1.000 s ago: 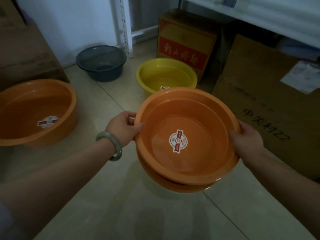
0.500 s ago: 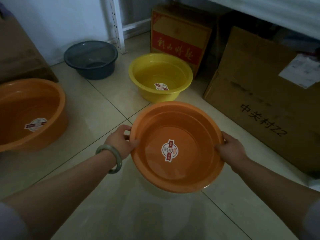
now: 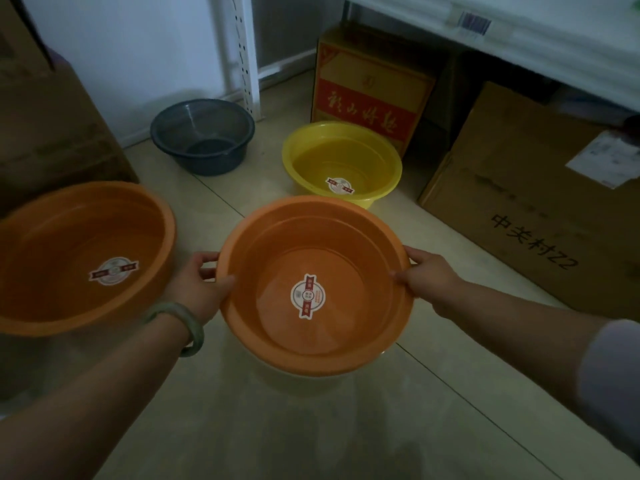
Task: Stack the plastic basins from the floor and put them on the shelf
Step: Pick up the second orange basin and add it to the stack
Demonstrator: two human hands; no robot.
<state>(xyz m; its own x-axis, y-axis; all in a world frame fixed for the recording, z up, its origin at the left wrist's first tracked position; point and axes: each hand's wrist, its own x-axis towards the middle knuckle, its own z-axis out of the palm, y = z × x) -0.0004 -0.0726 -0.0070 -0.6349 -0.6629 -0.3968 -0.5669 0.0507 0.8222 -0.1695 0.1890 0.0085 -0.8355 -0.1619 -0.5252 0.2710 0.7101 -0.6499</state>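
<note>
The left hand's fingers (image 3: pixel 207 268) and the right hand's fingers (image 3: pixel 410 258) are clamped on opposite rims of the orange basin (image 3: pixel 317 285), at nine and three o'clock; a second basin seems nested beneath it. Bare floor (image 3: pixel 311 427) lies open at six. A larger orange basin (image 3: pixel 79 251) crowds nine o'clock, a yellow basin (image 3: pixel 341 161) stands at twelve, a dark basin (image 3: pixel 202 135) at eleven, a cardboard box (image 3: pixel 533 216) at two.

We hold the stacked basins (image 3: pixel 317 282) between our left hand (image 3: pixel 199 287) and right hand (image 3: pixel 427 277), above the floor (image 3: pixel 311 427). A larger basin (image 3: pixel 83 254) sits left; two more basins (image 3: pixel 343 164) (image 3: pixel 202 135) lie behind, with boxes (image 3: pixel 526 188) under the shelf (image 3: pixel 519 32) at right.
</note>
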